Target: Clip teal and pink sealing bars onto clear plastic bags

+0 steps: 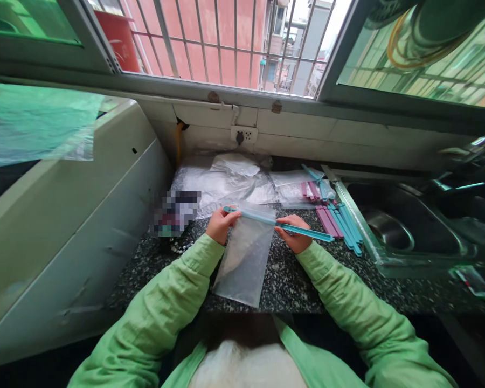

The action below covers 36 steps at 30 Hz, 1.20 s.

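Observation:
A clear plastic bag [246, 258] hangs down over the counter's front part, with a teal bag sealing clip [307, 231] lying across its upper edge. My left hand [219, 225] pinches the bag's top left corner and the clip's left end. On the other side, my right hand [294, 233] grips the clip just beyond the bag's right edge, and the clip's free end sticks out to the right past the fingers. Right of my hands lie several more clips, purple ones [329, 222] and teal ones [345, 226], side by side on the counter.
Flat clear plastic bags [226, 180] are piled at the back of the speckled dark counter [291, 280]. A blurred-out packet [175, 213] is at left, beside a pale appliance side panel [105, 199]. A steel sink [408, 215] is at right; a wall socket [244, 134] is behind.

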Motion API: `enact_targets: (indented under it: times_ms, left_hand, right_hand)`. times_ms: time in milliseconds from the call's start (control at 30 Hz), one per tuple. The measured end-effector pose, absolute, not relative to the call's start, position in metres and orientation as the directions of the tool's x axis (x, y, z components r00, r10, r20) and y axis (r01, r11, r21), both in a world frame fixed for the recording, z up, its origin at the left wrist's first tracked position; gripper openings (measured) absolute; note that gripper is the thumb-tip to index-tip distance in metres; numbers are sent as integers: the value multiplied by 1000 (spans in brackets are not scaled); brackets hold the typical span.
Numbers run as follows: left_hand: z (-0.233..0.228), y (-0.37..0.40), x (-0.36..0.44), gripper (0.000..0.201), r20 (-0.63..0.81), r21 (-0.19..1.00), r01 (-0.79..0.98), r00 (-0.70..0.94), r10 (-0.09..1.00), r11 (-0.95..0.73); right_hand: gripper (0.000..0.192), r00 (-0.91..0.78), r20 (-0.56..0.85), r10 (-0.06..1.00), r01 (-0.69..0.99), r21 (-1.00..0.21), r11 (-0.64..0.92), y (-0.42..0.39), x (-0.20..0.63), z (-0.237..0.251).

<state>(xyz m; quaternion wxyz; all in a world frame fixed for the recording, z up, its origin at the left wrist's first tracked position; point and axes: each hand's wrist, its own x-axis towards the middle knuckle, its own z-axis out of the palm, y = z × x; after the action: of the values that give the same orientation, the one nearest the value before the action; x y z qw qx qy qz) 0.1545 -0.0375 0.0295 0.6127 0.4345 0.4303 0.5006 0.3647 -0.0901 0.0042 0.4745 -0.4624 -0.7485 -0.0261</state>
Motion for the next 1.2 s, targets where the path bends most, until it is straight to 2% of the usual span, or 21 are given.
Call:
enact_targets:
  times_ms: [267,400,533,600,667,767,867,933,1033,1200]
  left_hand:
    - [26,-35,154,28,-55,983,-161,190,980,86]
    - [26,-33,150,34,-115,993,3,317,941,121]
    - [29,-32,141,37,-214,974,168,496,841,149]
    - [38,-32,135,34,-214,974,186,555,804,131]
    - [54,-29,130,29,-168,984,145,551,817,105]
    - [86,-13,131,22,-14,999,-32,418,908,30]
    - [115,19,144,19,164,961,-244,131,978,-129]
    - [126,47,157,19,136,932,-338,-12,991,-132]
    - [130,90,178,19,3,909,-411,-163,987,-71]
    - [111,143,200,18,-166,938,-342,-292,942,59]
  right_hand:
    - [12,-158,724,671,781,-324,534,-88,365,1]
    - [13,-144,731,667,789,-322,523,-85,366,-1]
    - [16,-129,720,681,807,-323,494,-81,369,-6]
    - [17,-121,708,695,818,-326,475,-79,370,-9]
    - [18,-118,700,704,823,-328,464,-76,372,-13]
    - [17,-127,707,696,821,-318,474,-73,373,-17]
    - [17,-143,710,690,813,-313,491,-72,373,-19]
    - [16,-143,699,701,809,-325,490,-73,372,-19]
    - [14,-119,687,717,801,-360,478,-73,372,-18]
    - [10,-79,685,725,769,-421,482,-74,370,-16]
